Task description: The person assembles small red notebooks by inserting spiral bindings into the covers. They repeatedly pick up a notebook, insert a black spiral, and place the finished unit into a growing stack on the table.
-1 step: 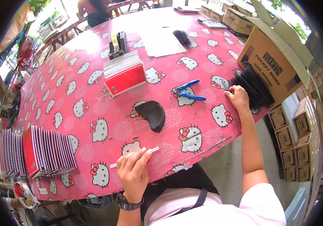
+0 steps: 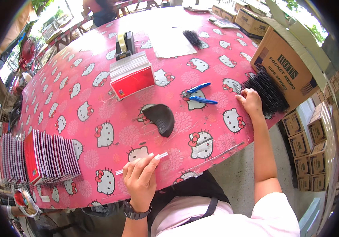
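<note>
My left hand [image 2: 141, 177] is closed near the table's front edge. Its fingers and thumb pinch a thin white strip [image 2: 164, 155], which sticks out on both sides; whether this is a notebook seen edge-on, I cannot tell. At the right, my right hand [image 2: 250, 103] has its fingers bent and drawn together beside a pile of black spiral binding coils [image 2: 270, 93]. Anything between those fingertips is too small to make out. A curved black pad [image 2: 160, 119] lies between the hands, and blue-handled pliers [image 2: 201, 99] rest beyond it, nearer my right hand.
Spiral notebooks with red covers [image 2: 53, 160] stand in rows at the left. A red-fronted stack of cards or pages [image 2: 133, 85] is before a tape dispenser [image 2: 125, 44]. White sheets [image 2: 171, 45] and more coils [image 2: 192, 38] lie farther back. An open carton [image 2: 284, 65] borders the right side.
</note>
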`<state>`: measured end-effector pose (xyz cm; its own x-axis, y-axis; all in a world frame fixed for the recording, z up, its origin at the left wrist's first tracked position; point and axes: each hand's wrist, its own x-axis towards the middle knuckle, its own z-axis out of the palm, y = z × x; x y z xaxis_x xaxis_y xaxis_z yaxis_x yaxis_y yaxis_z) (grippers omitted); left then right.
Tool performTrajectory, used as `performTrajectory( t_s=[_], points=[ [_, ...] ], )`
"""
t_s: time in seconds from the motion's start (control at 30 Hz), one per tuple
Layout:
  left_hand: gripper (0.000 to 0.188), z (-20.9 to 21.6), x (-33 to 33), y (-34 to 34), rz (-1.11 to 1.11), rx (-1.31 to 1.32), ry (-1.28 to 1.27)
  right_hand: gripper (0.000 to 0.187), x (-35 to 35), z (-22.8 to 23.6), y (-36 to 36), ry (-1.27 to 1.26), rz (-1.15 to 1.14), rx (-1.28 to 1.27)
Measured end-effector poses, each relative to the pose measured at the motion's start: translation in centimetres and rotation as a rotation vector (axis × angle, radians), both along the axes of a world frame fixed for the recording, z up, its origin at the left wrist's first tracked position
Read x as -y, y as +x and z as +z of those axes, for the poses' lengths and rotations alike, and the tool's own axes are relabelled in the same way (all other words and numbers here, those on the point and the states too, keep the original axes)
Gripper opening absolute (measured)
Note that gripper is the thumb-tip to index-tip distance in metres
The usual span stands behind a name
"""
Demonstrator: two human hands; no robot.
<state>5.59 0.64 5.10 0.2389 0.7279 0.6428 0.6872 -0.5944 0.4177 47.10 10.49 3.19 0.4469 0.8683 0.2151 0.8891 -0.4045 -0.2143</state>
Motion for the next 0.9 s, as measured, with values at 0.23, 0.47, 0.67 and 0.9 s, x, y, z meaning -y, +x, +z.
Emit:
performTrajectory(
  t_s=[0.23,0.47,0.67,0.9],
  points=[
    [0.037,-0.2,0.0,-0.3,-0.024,-0.028,-0.032,0.033,1.8,3.5,-7.3,0.239,0.348,-0.484],
    [0.037,-0.3,0.0,-0.4,-0.016,-0.042,-0.04,0.031,6.6,5.3,-18.5,-0.025,0.921,-0.909],
    [0.032,0.2,-0.1,-0.1,-0.032,-0.018,-0.057,0.027,6.3,4.0,-19.2,0.072,1.028,-0.851],
    [0.033,0.1,0.0,-0.3,-0.036,-0.018,-0.054,0.026,6.1,4.1,-19.4,0.049,1.12,-0.82]
  ],
)
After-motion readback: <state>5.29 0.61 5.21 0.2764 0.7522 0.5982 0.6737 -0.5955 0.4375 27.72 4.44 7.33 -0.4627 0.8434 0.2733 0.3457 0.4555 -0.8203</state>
